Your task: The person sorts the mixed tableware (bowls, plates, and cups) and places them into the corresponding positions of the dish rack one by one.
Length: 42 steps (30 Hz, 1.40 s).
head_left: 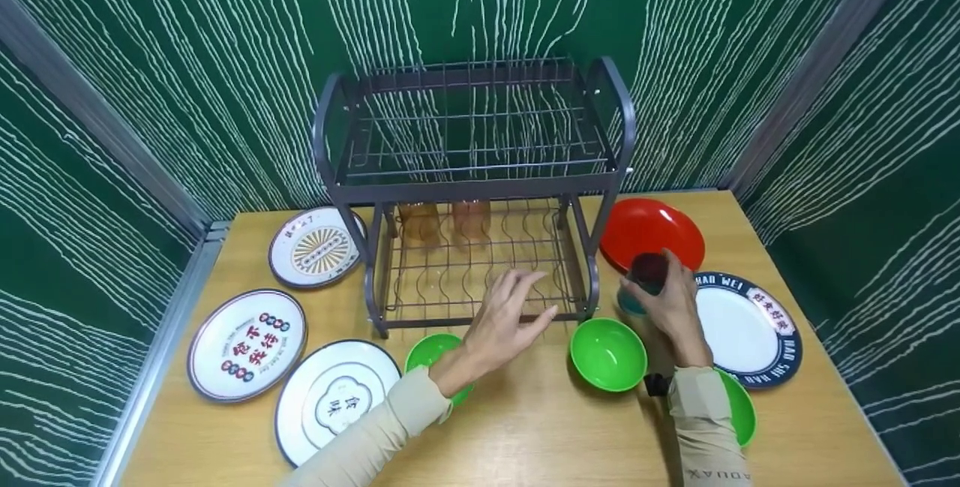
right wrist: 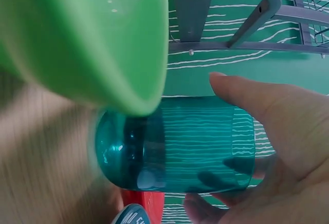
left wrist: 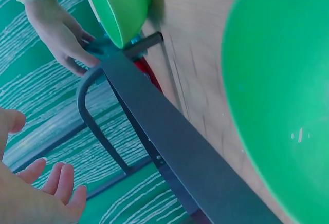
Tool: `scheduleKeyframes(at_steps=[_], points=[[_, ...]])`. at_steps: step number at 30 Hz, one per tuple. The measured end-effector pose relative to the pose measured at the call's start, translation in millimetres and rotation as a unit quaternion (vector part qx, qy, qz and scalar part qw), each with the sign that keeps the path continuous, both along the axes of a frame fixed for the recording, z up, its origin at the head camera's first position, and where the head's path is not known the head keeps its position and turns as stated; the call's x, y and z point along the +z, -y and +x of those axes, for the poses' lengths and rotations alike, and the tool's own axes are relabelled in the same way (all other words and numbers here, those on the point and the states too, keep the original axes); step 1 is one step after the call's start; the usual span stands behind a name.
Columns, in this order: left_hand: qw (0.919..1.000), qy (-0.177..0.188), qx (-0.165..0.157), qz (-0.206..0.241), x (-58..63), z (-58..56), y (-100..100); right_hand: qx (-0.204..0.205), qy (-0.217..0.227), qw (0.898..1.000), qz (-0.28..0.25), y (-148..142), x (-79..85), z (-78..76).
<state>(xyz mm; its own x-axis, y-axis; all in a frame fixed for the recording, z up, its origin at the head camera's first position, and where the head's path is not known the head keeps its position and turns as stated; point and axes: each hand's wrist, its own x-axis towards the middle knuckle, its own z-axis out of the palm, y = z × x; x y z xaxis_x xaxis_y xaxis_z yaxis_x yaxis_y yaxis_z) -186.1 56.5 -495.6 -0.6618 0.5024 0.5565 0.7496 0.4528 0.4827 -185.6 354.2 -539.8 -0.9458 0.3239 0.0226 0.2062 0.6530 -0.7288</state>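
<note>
My right hand (head_left: 675, 311) holds a clear teal cup (right wrist: 200, 147) near its rim, thumb on one side and fingers on the other. The cup stands upright at the rack's right front corner, close to a green bowl (head_left: 607, 356). In the head view my left hand (head_left: 499, 322) hovers by the front edge of the two-tier dark metal dish rack (head_left: 472, 191), its fingers spread and holding nothing. Below the left wrist is another green bowl (head_left: 429, 350), partly covered by the arm. On the rack's lower tier stand an orange cup (head_left: 418, 226) and a pink cup (head_left: 471, 220).
Three patterned white plates lie on the left: an upper (head_left: 319, 247), a middle (head_left: 247, 344) and a lower one (head_left: 337, 397). At right are a red plate (head_left: 660, 228), a dark-rimmed plate (head_left: 739, 329) and a green bowl (head_left: 741, 408) under the sleeve. Green walls (head_left: 247, 37) enclose the table.
</note>
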Motion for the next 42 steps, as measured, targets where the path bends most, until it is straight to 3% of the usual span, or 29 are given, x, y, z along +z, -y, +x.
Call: scheduleKeyframes(at_steps=[6, 16, 28, 36, 42], points=[[0.9998, 0.002, -0.017, -0.006, -2.4, 12.9, -2.7, -0.001, -0.036, 0.999, 0.015, -2.4, -0.2, -1.6], [0.999, -0.005, -0.044, 0.004, -17.1, 38.1, -3.9, -0.031, -0.027, 0.999, 0.008, 1.1, -0.6, 10.9], [0.9977, 0.007, -0.067, 0.0, -22.2, 58.1, -7.0, -0.045, -0.035, 0.998, -0.018, 1.9, 8.5, 27.3], [0.9977, 0.018, -0.065, 0.003, -29.8, 68.0, -7.4, -0.061, -0.049, 0.997, -0.025, 6.8, 16.0, 40.3], [0.9964, 0.05, -0.065, 0.024, -36.9, 76.8, -8.8, -0.071, -0.051, 0.995, -0.053, 9.4, 23.2, 51.7]])
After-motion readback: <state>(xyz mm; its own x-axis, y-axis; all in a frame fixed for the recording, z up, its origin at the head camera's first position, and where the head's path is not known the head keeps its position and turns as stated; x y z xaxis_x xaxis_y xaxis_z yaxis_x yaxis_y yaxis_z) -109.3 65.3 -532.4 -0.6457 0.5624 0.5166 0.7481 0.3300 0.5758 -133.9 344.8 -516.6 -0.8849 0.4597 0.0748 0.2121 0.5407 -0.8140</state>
